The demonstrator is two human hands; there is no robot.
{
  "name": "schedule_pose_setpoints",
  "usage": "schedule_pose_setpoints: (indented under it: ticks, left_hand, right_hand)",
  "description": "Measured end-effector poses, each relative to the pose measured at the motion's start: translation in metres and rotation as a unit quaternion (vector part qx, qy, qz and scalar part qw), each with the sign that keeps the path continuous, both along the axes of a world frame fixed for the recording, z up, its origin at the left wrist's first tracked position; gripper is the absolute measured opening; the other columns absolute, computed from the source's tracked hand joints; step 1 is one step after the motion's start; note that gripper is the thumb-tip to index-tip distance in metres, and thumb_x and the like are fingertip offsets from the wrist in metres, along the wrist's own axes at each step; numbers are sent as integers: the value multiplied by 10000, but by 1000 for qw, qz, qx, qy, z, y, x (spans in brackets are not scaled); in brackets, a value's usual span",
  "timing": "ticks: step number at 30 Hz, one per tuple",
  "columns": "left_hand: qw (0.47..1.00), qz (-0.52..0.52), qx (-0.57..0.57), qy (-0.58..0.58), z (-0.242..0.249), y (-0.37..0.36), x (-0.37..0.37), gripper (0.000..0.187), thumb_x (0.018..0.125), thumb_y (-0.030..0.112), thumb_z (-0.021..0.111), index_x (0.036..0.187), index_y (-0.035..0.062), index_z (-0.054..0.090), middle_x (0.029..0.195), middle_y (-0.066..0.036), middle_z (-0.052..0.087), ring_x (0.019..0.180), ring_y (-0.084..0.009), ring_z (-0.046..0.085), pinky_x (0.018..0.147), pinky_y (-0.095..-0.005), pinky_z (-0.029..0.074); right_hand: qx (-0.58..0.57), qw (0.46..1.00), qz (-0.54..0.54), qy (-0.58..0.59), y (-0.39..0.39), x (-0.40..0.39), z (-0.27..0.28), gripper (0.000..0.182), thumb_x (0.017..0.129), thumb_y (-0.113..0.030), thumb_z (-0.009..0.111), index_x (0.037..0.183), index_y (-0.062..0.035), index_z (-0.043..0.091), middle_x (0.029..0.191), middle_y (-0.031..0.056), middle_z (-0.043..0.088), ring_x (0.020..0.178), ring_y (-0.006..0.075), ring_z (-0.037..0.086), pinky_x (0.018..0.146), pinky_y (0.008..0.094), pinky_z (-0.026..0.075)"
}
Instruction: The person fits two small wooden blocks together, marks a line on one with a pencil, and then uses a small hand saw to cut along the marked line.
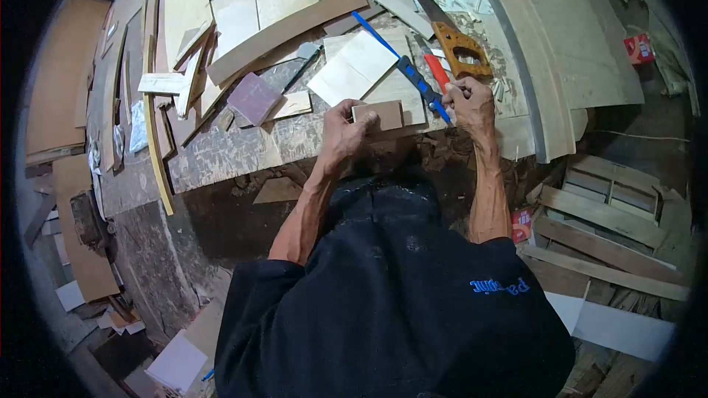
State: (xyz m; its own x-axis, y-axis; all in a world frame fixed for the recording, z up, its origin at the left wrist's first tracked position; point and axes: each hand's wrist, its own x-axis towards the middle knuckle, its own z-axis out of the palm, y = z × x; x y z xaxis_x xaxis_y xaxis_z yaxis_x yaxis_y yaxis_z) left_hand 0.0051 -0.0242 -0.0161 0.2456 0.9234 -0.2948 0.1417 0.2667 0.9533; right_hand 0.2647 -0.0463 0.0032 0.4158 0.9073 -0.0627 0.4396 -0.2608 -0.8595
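At the worktop's (243,151) near edge, the left hand (341,131) pinches a small wood block (377,114); the right hand (469,103) closes around a blue-handled tool (413,77) beside a handsaw (450,40).

Both arms extend forward, bare below short sleeves. The left hand (341,133) is curled, fingers closed in a grip, knuckles up. The right hand (470,103) is fisted, wrist straight, forearm near vertical in view.

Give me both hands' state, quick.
Left hand: closed on a small wood block.
Right hand: closed around a blue-handled tool.
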Motion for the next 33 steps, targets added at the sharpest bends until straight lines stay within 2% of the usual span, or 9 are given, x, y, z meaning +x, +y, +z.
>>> schedule_pose_setpoints:
  ticks: [3,10,14,15,19,22,26,27,33]
  left_hand:
    - [1000,5,5,17,-10,4,5,252,843,142,721,1011,-32,652,838,-78,694,701,-120,641,622,-258,524]
    - [999,37,12,18,-14,2,20,221,831,128,704,956,-47,655,802,-107,690,716,-131,635,643,-277,523]
    - [998,49,11,28,-11,0,25,225,834,115,706,978,-47,645,817,-96,683,725,-133,630,648,-276,523]
    - [998,52,6,31,-5,0,27,229,835,113,706,984,-47,642,820,-94,682,727,-135,630,650,-276,523]
    - [997,81,-5,-12,-6,-5,37,241,841,113,698,1005,-50,632,821,-93,676,734,-136,626,662,-279,523]
    - [996,86,23,22,-18,-6,38,279,855,141,711,1045,-41,618,850,-93,680,752,-131,635,663,-268,529]
    - [994,105,30,26,-21,-7,40,287,862,155,717,1047,-39,615,875,-92,679,777,-124,634,665,-271,530]
    - [994,105,19,34,-22,-10,41,288,856,157,722,1040,-40,621,864,-92,680,767,-126,633,664,-273,528]
    - [989,110,31,96,-14,-4,42,325,820,193,737,1003,-60,647,815,-99,691,717,-137,634,641,-282,521]
  right_hand:
    - [-20,992,-22,-126,1,13,-7,221,875,-186,640,808,24,641,626,113,637,599,157,637,546,329,477]
    - [80,993,-59,-70,15,33,-16,146,870,-128,565,863,-10,650,731,118,690,703,277,676,644,382,509]
    - [78,950,35,-302,26,48,-4,218,856,-153,557,1032,-46,625,982,156,667,959,321,629,824,437,473]
    - [37,952,74,-296,29,53,-4,344,840,-262,606,1118,-60,590,1106,154,610,1138,316,531,977,532,365]
    - [-12,923,126,-365,33,58,-16,481,839,-401,624,1186,-74,558,1227,109,545,1238,319,433,1046,702,191]
    - [13,923,105,-369,32,53,-14,501,839,-405,625,1204,-70,553,1242,110,538,1240,327,424,1053,706,176]
    - [118,922,192,-315,64,26,9,389,810,-320,644,1076,-37,635,1113,136,609,1104,343,539,1017,546,352]
    - [179,916,218,-285,81,12,5,256,828,-239,639,984,-39,678,996,133,662,999,329,607,932,428,452]
    - [166,829,423,-327,162,-109,2,190,796,-188,634,971,-153,698,985,93,627,993,303,601,860,411,484]
